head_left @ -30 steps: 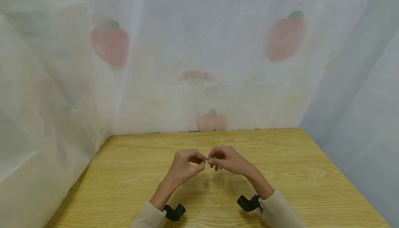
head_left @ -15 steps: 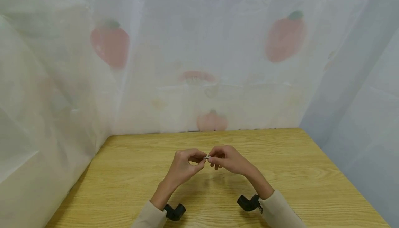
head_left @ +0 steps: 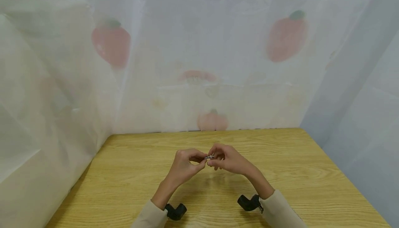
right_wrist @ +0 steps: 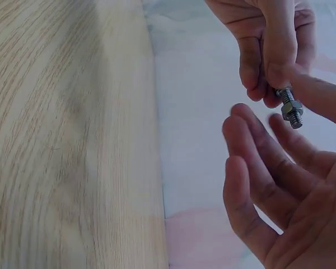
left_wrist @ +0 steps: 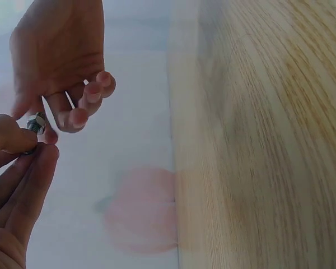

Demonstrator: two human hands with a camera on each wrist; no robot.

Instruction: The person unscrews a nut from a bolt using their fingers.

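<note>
A small metal bolt with a hex nut threaded on it is held above the table. My left hand pinches one end of the bolt between thumb and fingertips, hiding that end. In the right wrist view, the nut sits a short way back from the bare threaded tip. Around the nut is my right hand, its thumb and index finger apart on either side. Those fingers are loosely bent and appear not to touch the nut. The other right fingers are spread below.
A wood-grain table lies beneath both hands. Behind it hangs a pale sheet with strawberry prints, and similar sheets enclose the left and right sides. Black wrist mounts sit near the cuffs.
My right thumb and index finger have parted from the nut, leaving more of the bolt and nut in sight. My left hand keeps its pinch and has hardly moved.
</note>
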